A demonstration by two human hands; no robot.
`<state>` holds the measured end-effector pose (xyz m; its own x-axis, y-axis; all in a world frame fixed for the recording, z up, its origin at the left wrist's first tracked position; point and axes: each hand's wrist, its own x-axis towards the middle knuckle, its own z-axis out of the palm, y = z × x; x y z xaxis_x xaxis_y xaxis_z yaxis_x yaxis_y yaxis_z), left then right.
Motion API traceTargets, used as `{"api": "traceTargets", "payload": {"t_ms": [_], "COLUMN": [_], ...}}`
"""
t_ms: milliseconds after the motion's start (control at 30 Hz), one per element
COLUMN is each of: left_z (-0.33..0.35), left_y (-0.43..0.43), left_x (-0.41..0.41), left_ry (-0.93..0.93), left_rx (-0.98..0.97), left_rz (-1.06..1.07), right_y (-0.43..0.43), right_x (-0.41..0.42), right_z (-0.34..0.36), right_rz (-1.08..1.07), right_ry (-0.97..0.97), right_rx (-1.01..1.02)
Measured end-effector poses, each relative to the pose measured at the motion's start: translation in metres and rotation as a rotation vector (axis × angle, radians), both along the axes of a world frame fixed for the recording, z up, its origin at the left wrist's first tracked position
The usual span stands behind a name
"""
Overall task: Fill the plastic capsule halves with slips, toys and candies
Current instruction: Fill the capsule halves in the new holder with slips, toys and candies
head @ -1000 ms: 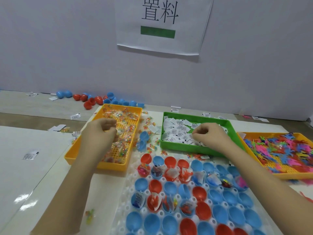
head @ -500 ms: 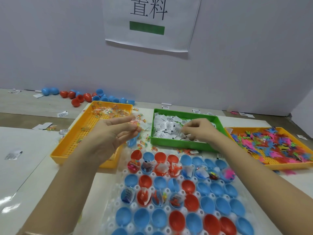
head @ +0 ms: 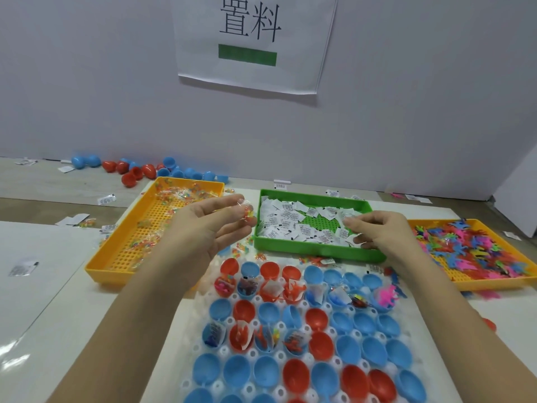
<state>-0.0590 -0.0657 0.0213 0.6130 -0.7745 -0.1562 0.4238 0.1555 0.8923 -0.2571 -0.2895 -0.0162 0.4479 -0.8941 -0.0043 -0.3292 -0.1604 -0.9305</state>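
Observation:
Rows of blue and red capsule halves [head: 302, 344] stand in a white holder before me; several in two rows hold slips, toys or candies. My left hand [head: 209, 231] hovers between the yellow candy tray [head: 116, 266] and the green slip tray [head: 316, 251], pinching a small clear candy packet [head: 247, 210] at its fingertips. Over the green tray's right end, my right hand [head: 380, 231] pinches white paper slips [head: 353, 239] from the pile of slips [head: 290, 222]. A second yellow tray [head: 494, 282] at the right holds colourful plastic toys [head: 476, 248].
Loose red and blue capsule halves [head: 145, 170] lie along the wall at the back left. Stray slips and candy packets are scattered on the table round the trays. A paper sign [head: 252, 42] hangs on the wall.
My left hand lifted out of the candy tray with a candy packet and moved right, toward the green tray. My right hand stayed in the slip tray, gathering slips.

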Motion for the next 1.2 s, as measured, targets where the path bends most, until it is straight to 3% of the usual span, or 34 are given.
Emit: {"api": "traceTargets", "payload": {"t_ms": [200,300,400,467,533,733,933,1200], "left_z": [0.004,0.001,0.002,0.003,0.003,0.002,0.001,0.001], "left_y": [-0.010,-0.013,-0.016,-0.017,-0.016,-0.019,-0.022,-0.021], "left_x": [-0.007,-0.007,-0.002,0.001,0.002,-0.002,-0.002,-0.003], "left_ry": [-0.108,-0.118,-0.095,-0.035,-0.015,-0.073,-0.100,0.007], "left_rx": [-0.001,-0.009,-0.019,-0.040,-0.040,-0.011,0.043,-0.080], "left_rz": [-0.019,-0.046,-0.031,-0.009,-0.005,0.055,0.063,0.134], "right_y": [0.002,0.004,-0.004,-0.010,-0.016,-0.024,-0.024,-0.013], "right_x": [0.001,0.001,0.008,0.016,0.024,0.034,0.033,0.033], "right_z": [0.002,0.000,0.001,0.004,0.004,0.000,-0.003,0.003], "right_rz": [-0.032,-0.070,0.009,0.173,0.259,0.255,0.273,0.317], "right_ry": [-0.055,-0.037,0.287,0.633,0.791,0.663,0.781,0.922], "right_rx": [-0.040,-0.190,-0.338,-0.330,-0.300,-0.270,-0.370,-0.587]}}
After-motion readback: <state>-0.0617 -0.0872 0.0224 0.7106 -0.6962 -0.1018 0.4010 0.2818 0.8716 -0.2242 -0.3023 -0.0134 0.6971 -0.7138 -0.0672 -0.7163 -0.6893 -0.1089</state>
